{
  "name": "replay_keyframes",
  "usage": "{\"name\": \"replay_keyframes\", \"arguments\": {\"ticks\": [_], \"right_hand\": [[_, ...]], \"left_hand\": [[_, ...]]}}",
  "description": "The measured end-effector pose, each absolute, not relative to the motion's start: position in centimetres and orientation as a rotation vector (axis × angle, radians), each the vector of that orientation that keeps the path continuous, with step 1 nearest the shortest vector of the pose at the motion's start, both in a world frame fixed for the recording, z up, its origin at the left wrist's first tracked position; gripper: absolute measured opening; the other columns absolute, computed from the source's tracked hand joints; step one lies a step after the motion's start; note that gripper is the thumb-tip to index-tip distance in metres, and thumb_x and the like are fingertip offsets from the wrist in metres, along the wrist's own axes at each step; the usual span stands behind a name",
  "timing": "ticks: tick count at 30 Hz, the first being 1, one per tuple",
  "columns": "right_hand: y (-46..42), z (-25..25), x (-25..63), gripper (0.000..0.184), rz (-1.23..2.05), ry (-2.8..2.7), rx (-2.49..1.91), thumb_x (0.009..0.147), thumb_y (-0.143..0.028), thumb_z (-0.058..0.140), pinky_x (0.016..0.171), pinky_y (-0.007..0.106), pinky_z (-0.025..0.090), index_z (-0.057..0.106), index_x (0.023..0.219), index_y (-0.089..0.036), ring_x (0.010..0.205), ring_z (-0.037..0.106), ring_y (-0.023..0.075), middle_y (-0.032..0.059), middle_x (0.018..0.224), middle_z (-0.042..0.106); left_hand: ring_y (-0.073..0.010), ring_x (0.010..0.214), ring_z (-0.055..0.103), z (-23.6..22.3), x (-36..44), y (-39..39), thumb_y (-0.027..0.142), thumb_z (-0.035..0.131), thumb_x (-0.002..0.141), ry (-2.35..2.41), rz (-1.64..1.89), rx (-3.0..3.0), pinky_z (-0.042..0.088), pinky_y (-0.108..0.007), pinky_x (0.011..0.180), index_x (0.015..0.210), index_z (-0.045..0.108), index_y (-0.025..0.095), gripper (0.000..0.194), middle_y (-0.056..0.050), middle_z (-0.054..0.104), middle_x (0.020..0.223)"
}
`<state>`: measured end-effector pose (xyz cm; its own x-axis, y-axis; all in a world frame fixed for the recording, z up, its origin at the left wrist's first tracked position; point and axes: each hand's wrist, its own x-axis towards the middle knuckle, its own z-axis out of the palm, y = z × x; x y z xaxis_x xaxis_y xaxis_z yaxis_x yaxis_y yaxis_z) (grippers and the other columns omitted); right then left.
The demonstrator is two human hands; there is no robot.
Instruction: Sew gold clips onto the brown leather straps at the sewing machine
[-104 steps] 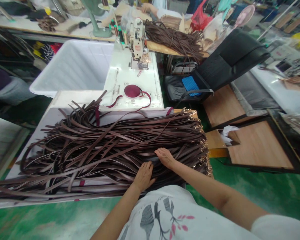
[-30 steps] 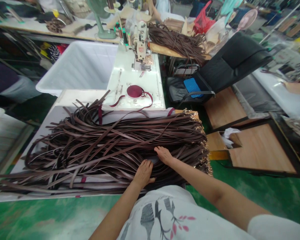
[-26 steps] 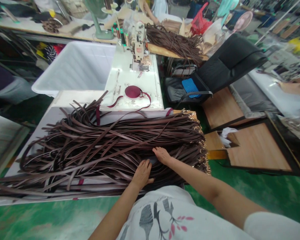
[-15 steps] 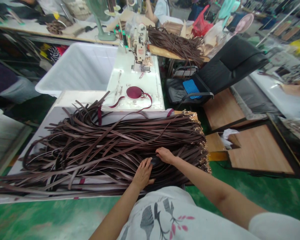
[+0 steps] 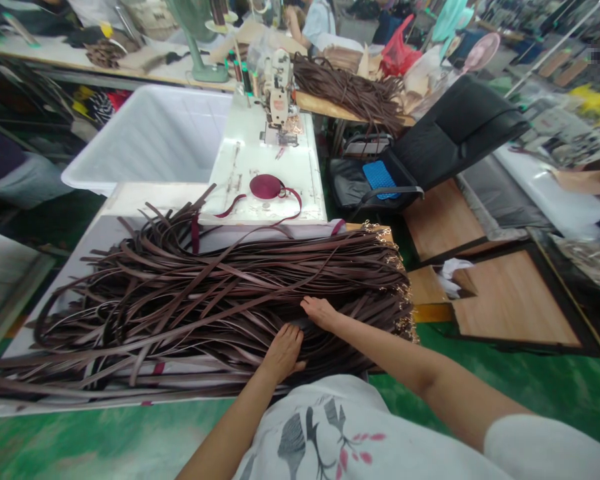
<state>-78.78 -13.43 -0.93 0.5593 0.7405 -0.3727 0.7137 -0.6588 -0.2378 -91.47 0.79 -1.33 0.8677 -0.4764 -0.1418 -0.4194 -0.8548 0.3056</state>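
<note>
A wide heap of long brown straps covers the bench in front of me, with gold-coloured metal clasps along its right end. My left hand rests palm down on the near part of the heap, fingers stretched out and thumb apart. Slightly farther right and deeper in, my right hand has its fingers bent down onto the straps; its fingertips are partly hidden among them. A darker patch of strap shows between the two hands.
Behind the heap stands a sewing machine on a white table, with a roll of maroon tape. A large white bin is at left. At right are a black office chair and wooden boards. Another person sits beyond.
My right hand has shifted a little left, nearer the middle of the heap. My left hand stays almost in place. Less of the dark patch between them shows.
</note>
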Motion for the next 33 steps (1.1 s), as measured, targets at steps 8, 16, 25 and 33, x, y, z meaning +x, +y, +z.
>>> {"name": "replay_keyframes", "arguments": {"ticks": [8, 16, 25, 33], "right_hand": [[-13.7, -1.0, -78.9, 0.02, 0.651, -1.304, -2.728, 0.091, -0.026, 0.052, 0.086, 0.04, 0.045, 0.056, 0.106, -0.013, 0.101, 0.053, 0.0207, 0.0072, 0.11, 0.056], [-13.0, -1.4, -79.4, 0.023, 0.58, -1.247, -2.797, 0.09, -0.031, 0.053, 0.085, 0.04, 0.044, 0.057, 0.103, -0.012, 0.098, 0.054, 0.0209, 0.0076, 0.107, 0.056], [-12.6, -1.5, -79.5, 0.022, 0.55, -1.255, -2.783, 0.09, -0.03, 0.054, 0.089, 0.042, 0.042, 0.058, 0.101, -0.013, 0.103, 0.052, 0.0217, 0.0074, 0.108, 0.056], [-15.0, -0.1, -81.1, 0.021, 0.689, -1.248, -2.667, 0.092, -0.031, 0.05, 0.081, 0.037, 0.046, 0.057, 0.101, -0.013, 0.089, 0.057, 0.0177, 0.0048, 0.096, 0.059]], "left_hand": [[-0.0285, 0.116, 0.045, -1.3, -91.6, 0.9, 0.06, 0.055, 0.076, -0.639, -0.35, 2.764, 0.027, -0.049, 0.103, 0.126, 0.043, 0.012, 0.071, -0.013, 0.051, 0.122], [-0.0265, 0.109, 0.049, -0.9, -91.2, 0.6, 0.061, 0.055, 0.076, -0.621, -0.349, 2.794, 0.031, -0.049, 0.099, 0.116, 0.05, 0.013, 0.062, -0.011, 0.055, 0.112], [-0.0299, 0.119, 0.042, -1.0, -91.4, 0.5, 0.06, 0.063, 0.069, -0.54, -0.32, 2.799, 0.03, -0.047, 0.102, 0.116, 0.05, 0.011, 0.069, -0.017, 0.043, 0.132], [-0.032, 0.136, 0.02, -1.1, -91.5, 0.7, 0.054, 0.074, 0.059, -0.533, -0.27, 2.781, 0.022, -0.043, 0.11, 0.119, 0.046, 0.011, 0.078, -0.019, 0.026, 0.146]]}}
